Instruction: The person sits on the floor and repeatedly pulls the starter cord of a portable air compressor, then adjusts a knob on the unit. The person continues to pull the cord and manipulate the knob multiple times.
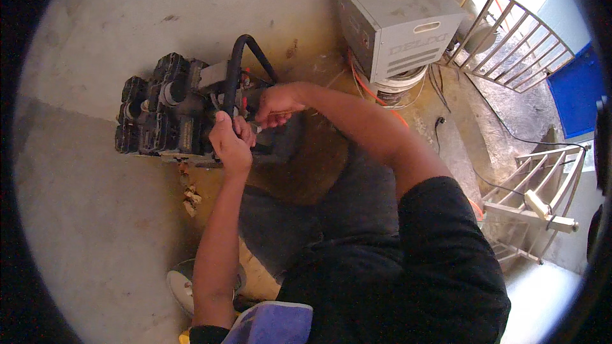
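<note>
A dark, dusty machine, which looks like an air compressor (pixel 172 108), stands on the floor ahead of me to the left. It has ribbed black motor blocks and a bent black tube handle (pixel 234 70). At the handle's lower end is my left hand (pixel 233 143), its thumb raised and its fingers curled beside the machine's fittings. Just to its right, my right hand (pixel 280 103) reaches in with bent fingers pressed together. Small red parts (pixel 245 99) show between the hands. Whatever the fingertips hold is too small and covered to make out.
A grey metal box (pixel 408 25) rests on a white bucket (pixel 398 86) at the back right. An orange hose (pixel 398 116) and black cables trail there. Metal railings (pixel 510 38) and a blue panel (pixel 577 92) stand at the far right. Debris (pixel 191 197) lies near the machine.
</note>
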Demonstrator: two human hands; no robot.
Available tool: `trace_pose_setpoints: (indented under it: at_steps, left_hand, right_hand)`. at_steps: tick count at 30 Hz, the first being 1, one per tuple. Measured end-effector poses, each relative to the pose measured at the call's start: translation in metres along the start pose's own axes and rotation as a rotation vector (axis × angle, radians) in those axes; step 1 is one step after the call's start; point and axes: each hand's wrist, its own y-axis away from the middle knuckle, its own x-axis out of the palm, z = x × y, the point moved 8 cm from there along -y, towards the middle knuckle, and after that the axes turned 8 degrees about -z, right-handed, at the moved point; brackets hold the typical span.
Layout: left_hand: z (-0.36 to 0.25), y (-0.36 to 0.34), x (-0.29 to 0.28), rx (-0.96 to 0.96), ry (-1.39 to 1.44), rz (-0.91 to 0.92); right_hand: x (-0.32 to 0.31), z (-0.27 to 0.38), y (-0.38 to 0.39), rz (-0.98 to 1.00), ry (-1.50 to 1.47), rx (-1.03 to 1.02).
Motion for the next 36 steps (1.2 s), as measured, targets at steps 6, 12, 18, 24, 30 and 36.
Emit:
trace_pose_setpoints:
  at_steps: [6,12,18,24,30,36]
  left_hand:
    - [0.005,-0.006,-0.002,0.042,-0.032,-0.035]
    - [0.006,-0.010,-0.010,0.084,-0.055,-0.053]
    - [0.007,-0.009,-0.008,0.073,-0.073,-0.065]
    - [-0.001,-0.002,-0.001,0.105,-0.082,-0.026]
    - [0.000,-0.001,0.000,0.080,-0.002,-0.027]
    - [0.001,-0.003,0.002,0.083,0.003,-0.016]
  right_hand:
    - [0.009,0.032,0.001,-0.448,1.126,-0.744]
    - [0.005,0.036,0.030,-0.620,0.903,-0.417]
    - [0.022,0.037,0.046,-0.800,1.232,-0.678]
    - [-0.010,0.015,0.007,-0.424,0.582,-0.390]
    - [0.007,-0.023,-0.009,0.079,-0.263,0.103]
    - [0.003,0.013,-0.010,-0.284,0.770,-1.126]
